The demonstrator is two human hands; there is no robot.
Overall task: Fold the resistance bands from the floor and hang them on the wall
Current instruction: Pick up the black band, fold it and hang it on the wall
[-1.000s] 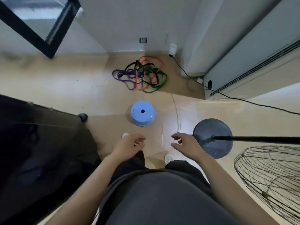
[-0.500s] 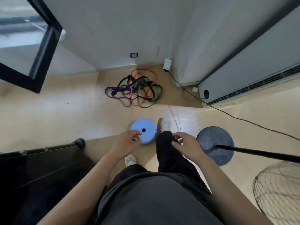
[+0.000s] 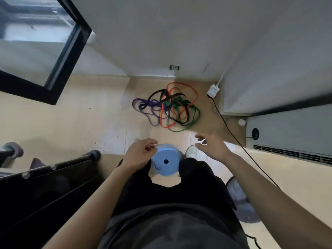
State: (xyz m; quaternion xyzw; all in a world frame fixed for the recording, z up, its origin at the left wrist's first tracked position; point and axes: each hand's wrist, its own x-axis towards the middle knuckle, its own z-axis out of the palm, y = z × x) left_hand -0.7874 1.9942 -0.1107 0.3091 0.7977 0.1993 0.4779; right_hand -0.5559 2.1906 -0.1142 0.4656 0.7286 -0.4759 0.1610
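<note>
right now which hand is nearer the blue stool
Left. The left hand overlaps the left rim of the blue stool; the right hand is off to its right.

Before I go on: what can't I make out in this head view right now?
Head view:
- Tangled pile of purple, black, orange and green rubber resistance bands: the loops overlap, so their count is unclear.
- Round blue plastic stool: near edge hidden by black trouser legs, left edge by the left hand.
- Round grey fan base: mostly behind a leg and the right forearm.
- White wall: no hanger shows; top edge cuts it off.
</note>
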